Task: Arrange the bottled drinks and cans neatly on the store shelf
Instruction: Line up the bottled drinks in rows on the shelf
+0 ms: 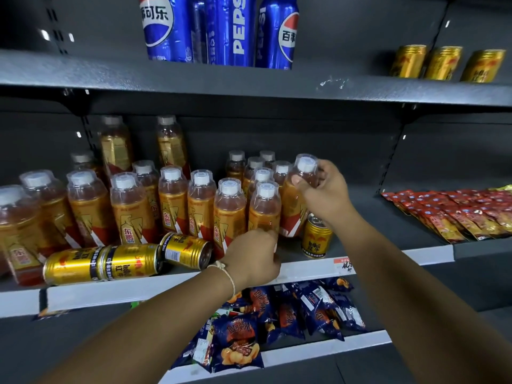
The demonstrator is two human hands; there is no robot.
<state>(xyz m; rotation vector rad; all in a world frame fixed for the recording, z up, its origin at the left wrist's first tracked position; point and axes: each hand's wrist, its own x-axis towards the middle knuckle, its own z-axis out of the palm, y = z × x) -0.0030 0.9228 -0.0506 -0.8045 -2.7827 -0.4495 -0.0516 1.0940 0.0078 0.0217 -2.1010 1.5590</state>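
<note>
On the middle shelf, your right hand curls around the neck of an upright amber drink bottle. Your left hand wraps the base of the neighbouring bottle, beside three toppled gold cans.

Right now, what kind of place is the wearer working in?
Most likely a small shop's drinks and snack aisle: dark metal shelving with a price tag on its edge, rows of identical amber bottles, Pepsi cans above, snack bags below.
</note>
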